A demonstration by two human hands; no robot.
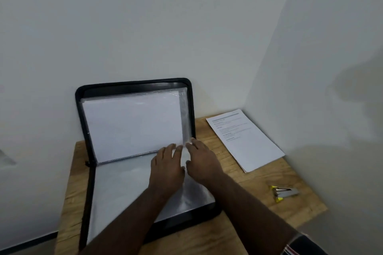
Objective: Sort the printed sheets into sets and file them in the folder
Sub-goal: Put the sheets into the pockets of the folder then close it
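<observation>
Two bare forearms reach into view from the lower edge, uncovered from elbow to wrist, with no sleeves in sight. The left hand (166,168) and right hand (202,160) wear no rings, watch or gloves that show from this head-mounted view.

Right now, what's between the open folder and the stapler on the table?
In the head view, only bare wooden table lies between the folder and the stapler, crossed by the person's right forearm. The printed sheets sit further back.
</observation>
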